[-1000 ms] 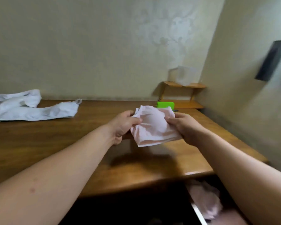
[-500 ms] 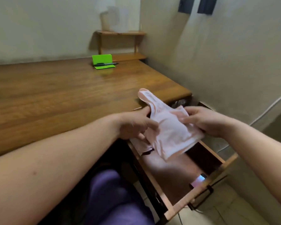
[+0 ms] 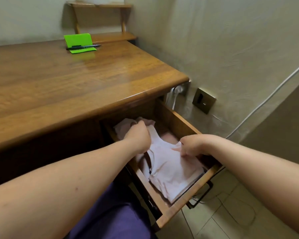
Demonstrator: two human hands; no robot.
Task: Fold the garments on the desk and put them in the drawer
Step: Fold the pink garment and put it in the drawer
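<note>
The wooden drawer (image 3: 183, 202) stands pulled out under the desk's right end. Inside it lies the folded pale pink garment (image 3: 171, 171), on top of other pinkish folded clothes (image 3: 123, 126) toward the back. My left hand (image 3: 138, 135) reaches into the drawer and grips the garment's far left edge. My right hand (image 3: 193, 145) pinches its right edge near the drawer's side wall. Both hands press the cloth down in the drawer.
The brown desk (image 3: 76, 80) carries a green card holder (image 3: 78, 43) with a pen (image 3: 84, 47) at the back. A small wooden shelf (image 3: 109, 37) stands in the corner. Wall sockets (image 3: 204, 100) and white cables (image 3: 266, 100) run along the right wall. My purple-clad lap (image 3: 114, 214) is below.
The garment went from above the desk, over the desk's right edge, down into the open drawer. Both hands followed it down, and my view swung right and downward.
</note>
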